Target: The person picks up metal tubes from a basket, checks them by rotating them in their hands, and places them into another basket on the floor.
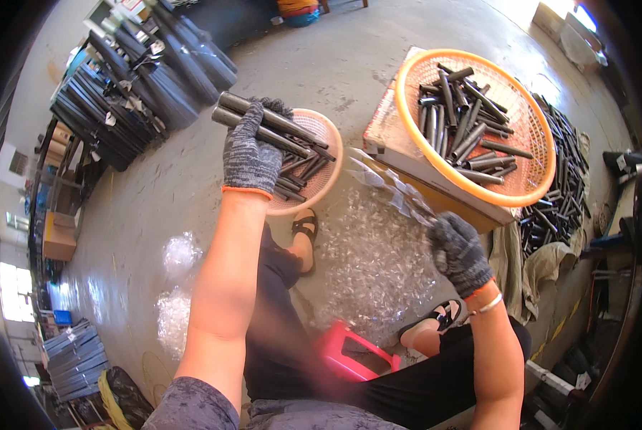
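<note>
Daylight fills the scene, strongest at the upper right, where the concrete floor [378,50] washes out to near white. A second bright patch glares at the far left edge, by a window-like opening. The floor carries a soft sheen and faint shadows under the large orange basket [407,107]. The clear plastic bags [371,265] heaped on the floor throw small specular glints. The fisheye lens bends straight edges toward the rim, and a black vignette rings the corners. The centre is fairly sharp; the red stool [353,355] and the dark clothing at the bottom are smeared and soft
</note>
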Available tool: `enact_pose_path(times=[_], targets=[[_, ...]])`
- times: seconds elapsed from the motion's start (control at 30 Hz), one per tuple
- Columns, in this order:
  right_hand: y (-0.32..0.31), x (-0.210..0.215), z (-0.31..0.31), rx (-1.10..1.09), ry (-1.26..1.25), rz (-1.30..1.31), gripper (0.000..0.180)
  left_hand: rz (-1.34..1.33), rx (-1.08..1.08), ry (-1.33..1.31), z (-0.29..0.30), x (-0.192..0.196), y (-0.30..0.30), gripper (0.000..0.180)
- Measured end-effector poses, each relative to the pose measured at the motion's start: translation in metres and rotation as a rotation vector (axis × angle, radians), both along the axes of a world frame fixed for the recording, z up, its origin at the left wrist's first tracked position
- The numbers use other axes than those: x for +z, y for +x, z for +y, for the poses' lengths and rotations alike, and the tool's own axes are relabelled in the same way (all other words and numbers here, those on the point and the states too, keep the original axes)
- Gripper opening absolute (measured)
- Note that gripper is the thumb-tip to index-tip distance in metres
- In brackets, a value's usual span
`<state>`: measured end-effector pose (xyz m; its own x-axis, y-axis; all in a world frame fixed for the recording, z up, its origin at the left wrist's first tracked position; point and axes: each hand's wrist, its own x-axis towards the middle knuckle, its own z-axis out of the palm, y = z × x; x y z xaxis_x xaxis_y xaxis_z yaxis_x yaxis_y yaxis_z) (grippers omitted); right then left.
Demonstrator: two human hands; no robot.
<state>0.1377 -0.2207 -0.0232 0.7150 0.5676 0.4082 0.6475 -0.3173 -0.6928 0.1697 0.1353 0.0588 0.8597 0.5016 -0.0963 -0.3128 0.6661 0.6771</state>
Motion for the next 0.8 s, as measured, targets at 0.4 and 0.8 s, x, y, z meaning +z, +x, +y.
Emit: enact_pose_path(times=[0.4,0.8], targets=[[-0.021,-0.175,-0.159,-0.25,-1.1,0.774,0.077,-0.147,0.134,0.0,0.064,0.016,-0.041,0.02],[-0.003,0.051,0.193,0.346,0.558,1.148,0.046,-0.104,-0.388,0.329,-0.017,0.033,-0.036,0.024]])
